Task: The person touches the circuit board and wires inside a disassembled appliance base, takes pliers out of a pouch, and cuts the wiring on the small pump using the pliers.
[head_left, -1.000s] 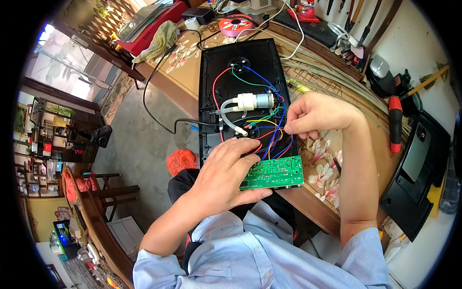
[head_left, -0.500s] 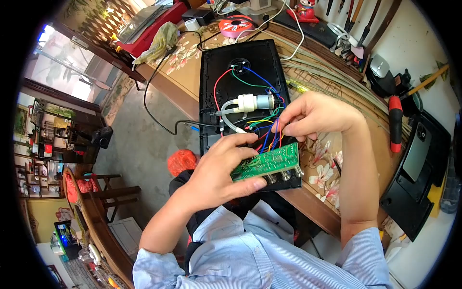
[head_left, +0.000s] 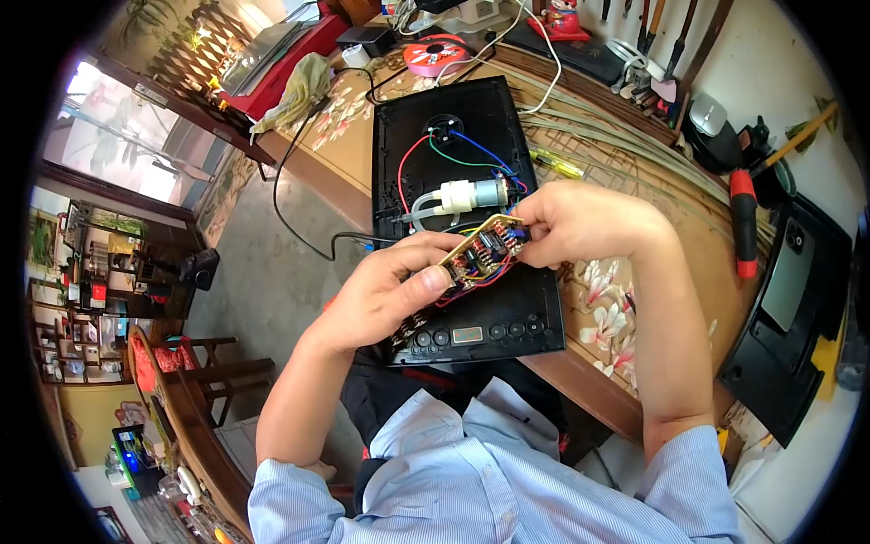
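Note:
A circuit board [head_left: 488,251], its component side showing, is held tilted above a black plastic housing [head_left: 426,116]. My left hand [head_left: 391,288] is closed on the board's left end, thumb on top. At the other end, my right hand [head_left: 571,225] pinches the board's edge near the wires; its fingertips are partly hidden. Red, blue and yellow wires run around the board. Just beyond it, a small pump [head_left: 473,196] with clear tubing is fixed in the housing. Round buttons and a small rectangular window [head_left: 467,335] show along the housing's near edge.
The housing lies on a floral-patterned table [head_left: 603,304]. A yellow screwdriver [head_left: 556,163] lies beyond my right hand. To the right are a red-and-black screwdriver [head_left: 743,223] and a phone [head_left: 785,272] on a black panel. A black cable [head_left: 283,195] hangs off the left edge.
The circuit board has been lifted and turned over, from its green soldered side to its component side. My right hand has moved from the wires to the board's end. The housing's buttons are now uncovered.

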Available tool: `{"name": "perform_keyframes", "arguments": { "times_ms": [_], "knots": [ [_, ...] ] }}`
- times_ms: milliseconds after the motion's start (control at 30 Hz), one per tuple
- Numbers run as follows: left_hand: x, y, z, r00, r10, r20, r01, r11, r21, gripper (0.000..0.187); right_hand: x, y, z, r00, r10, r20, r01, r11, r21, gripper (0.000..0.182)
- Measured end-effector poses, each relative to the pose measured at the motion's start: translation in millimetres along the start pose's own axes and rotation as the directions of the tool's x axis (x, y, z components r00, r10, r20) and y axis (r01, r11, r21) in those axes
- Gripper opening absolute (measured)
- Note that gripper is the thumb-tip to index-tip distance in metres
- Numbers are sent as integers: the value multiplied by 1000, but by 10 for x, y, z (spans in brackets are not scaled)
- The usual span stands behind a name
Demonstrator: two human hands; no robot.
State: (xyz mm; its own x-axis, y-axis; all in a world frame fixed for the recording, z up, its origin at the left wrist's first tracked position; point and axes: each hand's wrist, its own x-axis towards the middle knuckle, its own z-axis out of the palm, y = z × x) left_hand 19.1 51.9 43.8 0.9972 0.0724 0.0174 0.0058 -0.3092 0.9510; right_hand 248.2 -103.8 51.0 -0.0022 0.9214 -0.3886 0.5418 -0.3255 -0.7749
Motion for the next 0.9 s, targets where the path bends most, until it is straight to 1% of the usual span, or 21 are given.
{"name": "perform_keyframes", "arguments": {
  "times_ms": [33, 100, 133, 167, 200, 233, 267, 300, 333, 367, 400, 467, 500, 533, 600, 633, 700, 733, 833, 900],
  "knots": [
    [-2, 6, 5, 1000, -25, -14, 25, 999, -34, 43, 0, -6, 6, 1000, -1, -1, 1, 1000, 1, 26],
    [-2, 13, 10, 999, -39, -19, 38, 998, -41, 45, -2, -23, 24, 998, -58, -36, 58, 998, 8, 26],
    [-4, 16, 9, 998, -51, -25, 50, 998, -49, 47, -2, -28, 36, 997, -61, -37, 62, 998, 8, 26],
    [-7, 2, 12, 998, -53, -28, 51, 998, -45, 47, 2, -29, 51, 995, -80, -51, 82, 996, 44, 20],
    [-9, -23, 17, 995, -75, -60, 69, 993, -96, 48, 6, -34, 57, 993, -98, -67, 103, 992, 79, 15],
    [-16, -34, 13, 991, -98, -91, 84, 985, -148, 50, 5, -48, 53, 992, -103, -67, 108, 991, 77, 15],
    [-29, -26, -1, 991, -98, -95, 84, 986, -143, 50, 2, -66, 43, 992, -107, -72, 112, 991, 68, 15],
    [-45, -13, -20, 968, -234, -89, 203, 942, -266, 51, 4, -80, 34, 990, -113, -78, 118, 991, 59, 15],
    [-61, 0, -40, 929, -363, -67, 312, 869, -383, 53, 15, -71, 32, 990, -121, -78, 126, 990, 57, 15],
    [-35, 5, -7, 906, -407, -118, 318, 837, -446, 56, 33, -37, 37, 989, -123, -83, 133, 983, 128, 15],
    [-24, 10, -11, 905, -406, -125, 316, 840, -441, 56, 53, -2, 42, 988, -125, -87, 140, 970, 199, 15],
    [10, 27, -31, 859, -493, -137, 340, 751, -566, 59, 92, 65, 44, 984, -149, -102, 167, 964, 206, 17],
    [57, 60, 14, 816, -540, -209, 330, 730, -598, 59, 111, 86, 41, 979, -165, -116, 187, 958, 215, 20],
    [62, 42, -6, 815, -539, -214, 329, 733, -595, 59, 119, 96, 44, 978, -171, -116, 193, 958, 214, 20],
    [75, -73, -65, 793, -581, -186, 340, 674, -656, 59, 131, 97, 58, 976, -151, -154, 188, 945, 268, 19],
    [80, -98, -94, 787, -595, -162, 345, 643, -684, 57, 137, 88, 63, 976, -157, -153, 194, 945, 265, 19],
    [106, -67, -72, 783, -593, -187, 321, 643, -695, 56, 144, 69, 81, 967, -157, -202, 209, 940, 270, 19],
    [119, -47, -62, 780, -592, -204, 300, 639, -709, 56, 146, 63, 88, 967, -160, -201, 211, 940, 268, 19],
    [125, -131, -91, 791, -581, -191, 279, 622, -732, 55, 140, 33, 97, 963, -151, -224, 208, 944, 256, 21],
    [138, -128, -98, 799, -574, -179, 268, 607, -748, 55, 115, -23, 94, 964, -125, -235, 176, 962, 210, 23]
  ]
}}
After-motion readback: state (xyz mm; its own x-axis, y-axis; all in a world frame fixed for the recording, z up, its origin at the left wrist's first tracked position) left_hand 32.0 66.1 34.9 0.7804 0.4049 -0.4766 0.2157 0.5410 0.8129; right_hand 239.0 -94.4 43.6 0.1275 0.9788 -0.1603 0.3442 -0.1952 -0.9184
